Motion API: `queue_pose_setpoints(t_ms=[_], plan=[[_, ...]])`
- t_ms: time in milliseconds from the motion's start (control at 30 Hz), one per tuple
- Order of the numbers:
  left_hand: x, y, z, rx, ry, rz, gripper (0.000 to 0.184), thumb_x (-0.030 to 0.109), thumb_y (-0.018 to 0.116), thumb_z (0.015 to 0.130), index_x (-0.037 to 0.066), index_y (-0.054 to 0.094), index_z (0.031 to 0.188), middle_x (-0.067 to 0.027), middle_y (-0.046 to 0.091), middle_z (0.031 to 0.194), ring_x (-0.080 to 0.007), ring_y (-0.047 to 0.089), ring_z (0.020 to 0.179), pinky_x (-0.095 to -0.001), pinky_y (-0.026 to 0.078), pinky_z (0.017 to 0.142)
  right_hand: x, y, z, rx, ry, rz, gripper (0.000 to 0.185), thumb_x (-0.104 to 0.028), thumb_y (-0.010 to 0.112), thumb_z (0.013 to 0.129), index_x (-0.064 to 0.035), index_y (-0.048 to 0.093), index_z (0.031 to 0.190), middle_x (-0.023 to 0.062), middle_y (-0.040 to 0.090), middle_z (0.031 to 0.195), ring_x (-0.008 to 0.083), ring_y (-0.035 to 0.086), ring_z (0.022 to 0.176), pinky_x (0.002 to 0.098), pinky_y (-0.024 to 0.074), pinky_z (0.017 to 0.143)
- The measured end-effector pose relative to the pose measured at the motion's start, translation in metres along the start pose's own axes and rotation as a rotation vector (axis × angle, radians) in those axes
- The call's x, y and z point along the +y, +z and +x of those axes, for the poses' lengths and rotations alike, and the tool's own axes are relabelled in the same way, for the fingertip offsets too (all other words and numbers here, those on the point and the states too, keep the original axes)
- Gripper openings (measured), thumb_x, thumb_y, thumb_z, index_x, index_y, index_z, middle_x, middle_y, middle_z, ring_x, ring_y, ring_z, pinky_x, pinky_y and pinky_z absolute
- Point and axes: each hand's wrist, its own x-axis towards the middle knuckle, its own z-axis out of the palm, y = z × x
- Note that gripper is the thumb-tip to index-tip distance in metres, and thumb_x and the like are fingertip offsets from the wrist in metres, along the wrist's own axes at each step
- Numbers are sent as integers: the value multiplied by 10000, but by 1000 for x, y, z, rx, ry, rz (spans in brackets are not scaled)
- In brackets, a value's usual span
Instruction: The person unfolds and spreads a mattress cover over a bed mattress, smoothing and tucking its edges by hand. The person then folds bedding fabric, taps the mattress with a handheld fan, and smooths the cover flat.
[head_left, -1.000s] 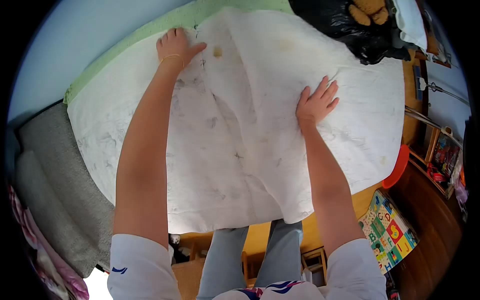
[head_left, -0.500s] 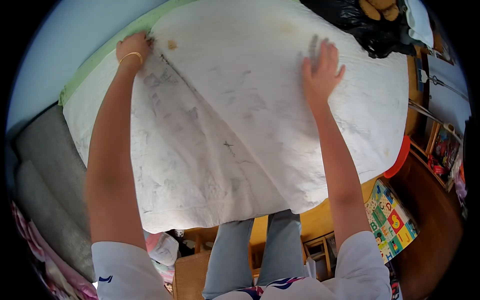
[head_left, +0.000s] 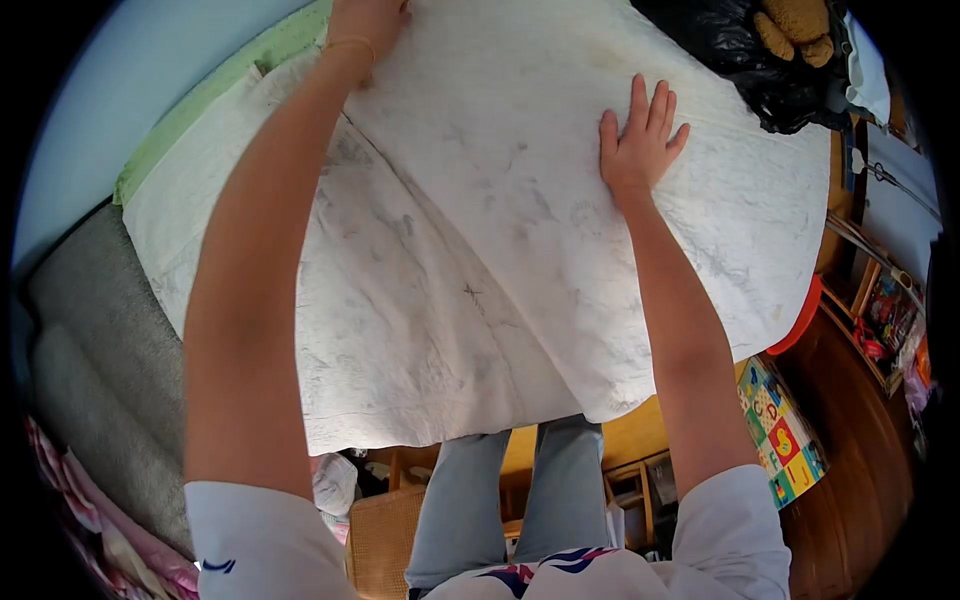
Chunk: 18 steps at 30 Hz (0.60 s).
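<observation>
A large white padded sheet with grey smudges and a small dark star-like mark lies spread before me. A long diagonal crease runs down it from the upper left. My right hand rests on the sheet's upper right part, palm down, fingers spread, holding nothing. Up at the top edge of the view, my left hand is over the sheet's far left part, a thin bracelet on its wrist. Most of its fingers are cut off by the frame, so its grip is hidden.
A green strip borders the sheet along the wall. Grey padding lies at left. A black plastic bag with a brown plush thing sits at the top right. Below right are a red basin and an alphabet-patterned box.
My left hand has moved up and to the right, partly out of the frame. My right hand, blurred before, now lies still and flat on the sheet at nearly the same place.
</observation>
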Motion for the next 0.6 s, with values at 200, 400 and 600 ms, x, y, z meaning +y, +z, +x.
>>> queue_pose_setpoints(t_ms=[200, 400, 600], plan=[[13, 7, 18, 392, 222, 278, 180, 170, 517, 857, 61, 566, 992, -155, 649, 928, -326, 601, 906, -404, 456, 824, 2, 6, -1, 38, 6, 46, 607, -449, 448, 863, -245, 315, 1419, 95, 228, 1506, 245, 164, 1400, 560, 31, 1085], [37, 1, -53, 369, 90, -395, 283, 80, 477, 855, 26, 523, 1129, -201, 570, 1149, -356, 511, 1114, -429, 398, 948, 4, 10, -1, 56, -6, -4, 610, -447, 428, 870, -235, 295, 1426, 98, 229, 1504, 245, 167, 1398, 564, 47, 1087], [27, 59, -277, -1, 650, -387, 461, 119, 708, 701, 109, 554, 1135, -69, 557, 1201, -275, 490, 1140, -420, 356, 976, 5, 12, -1, 118, -29, -59, 606, -465, 431, 868, -211, 333, 1411, 89, 263, 1490, 228, 222, 1378, 551, 82, 1088]])
